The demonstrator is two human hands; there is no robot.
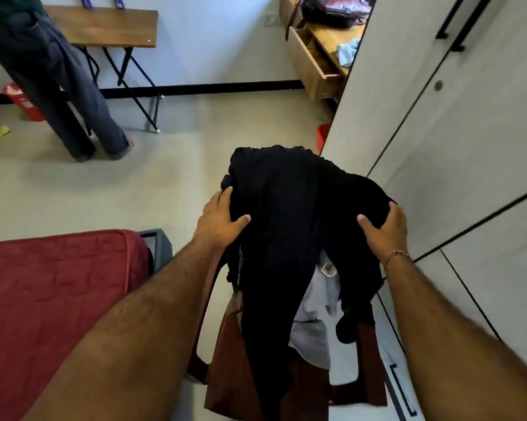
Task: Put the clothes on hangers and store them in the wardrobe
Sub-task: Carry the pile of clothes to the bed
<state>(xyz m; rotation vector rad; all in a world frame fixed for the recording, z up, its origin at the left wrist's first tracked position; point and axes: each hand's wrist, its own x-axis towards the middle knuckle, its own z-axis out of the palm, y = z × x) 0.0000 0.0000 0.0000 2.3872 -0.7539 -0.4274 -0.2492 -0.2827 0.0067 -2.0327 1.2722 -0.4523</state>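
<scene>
A black garment (pixel 289 214) is draped over the back of a brown chair (pixel 235 372) in the middle of the head view. My left hand (pixel 219 217) grips its left side, fingers curled behind the cloth and thumb on top. My right hand (pixel 383 226) grips its right side the same way. A white garment (pixel 314 305) lies on the chair seat under the black one. The grey wardrobe (pixel 456 153) with shut doors and black handles stands just to the right. No hanger is in view.
A bed with a red mattress (pixel 52 299) fills the lower left. Another person's legs (pixel 74 95) stand at the far left by a wooden folding table (pixel 104 25). A wooden desk with an open drawer (pixel 314 62) stands at the back right.
</scene>
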